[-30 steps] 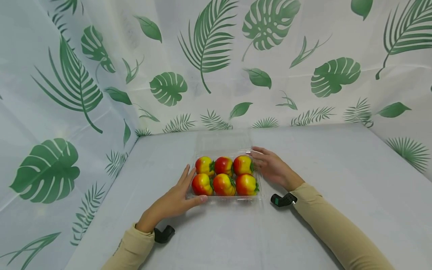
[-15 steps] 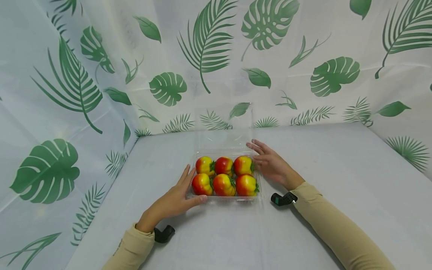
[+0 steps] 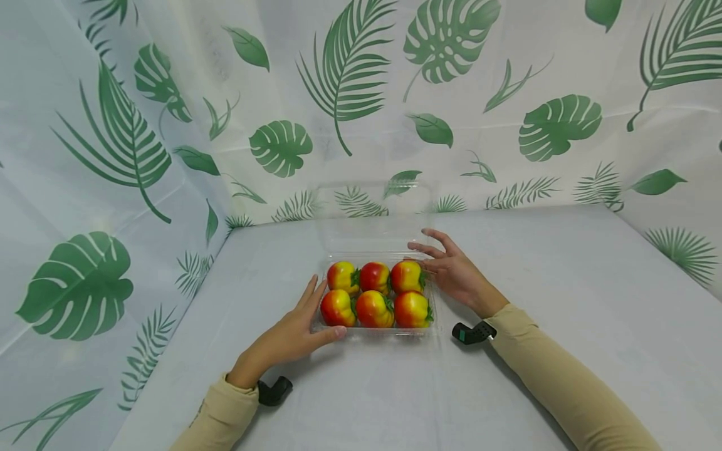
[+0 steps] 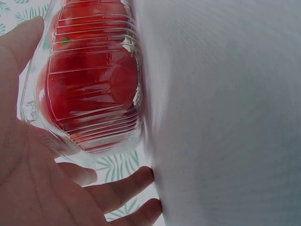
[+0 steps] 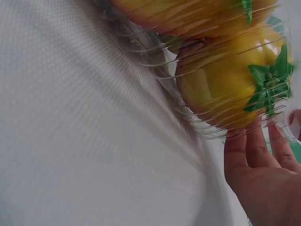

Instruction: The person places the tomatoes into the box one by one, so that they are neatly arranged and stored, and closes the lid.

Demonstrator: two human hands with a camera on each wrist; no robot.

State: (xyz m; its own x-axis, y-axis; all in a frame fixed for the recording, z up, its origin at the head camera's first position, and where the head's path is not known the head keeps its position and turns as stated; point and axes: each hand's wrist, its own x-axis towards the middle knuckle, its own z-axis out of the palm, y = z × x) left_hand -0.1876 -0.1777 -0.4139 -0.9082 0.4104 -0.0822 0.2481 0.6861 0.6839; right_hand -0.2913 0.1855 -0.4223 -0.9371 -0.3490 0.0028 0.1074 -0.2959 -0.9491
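A clear plastic clamshell box (image 3: 389, 332) holds two rows of red-and-yellow fruits (image 3: 375, 308) with green leafy tops. Its transparent lid (image 3: 372, 235) stands raised at the back edge. My left hand (image 3: 290, 336) lies along the box's left side, fingers extended and thumb at the front left corner. In the left wrist view, red fruit (image 4: 94, 84) shows through the ribbed wall beside that hand. At the rear right corner is my right hand (image 3: 459, 280), its fingers spread near the lid's hinge. The right wrist view shows its fingertips against the box wall, beneath a yellow fruit (image 5: 221, 80).
The box stands on a table with a white cloth (image 3: 361, 401). White curtains with green leaf prints (image 3: 361, 94) hang behind and at both sides. Each wrist carries a black strap mount (image 3: 275, 391).
The lid has swung up from lying back and now appears tilted slightly forward. My right fingers have spread and shifted a little up and left. The left hand and the box have stayed put.
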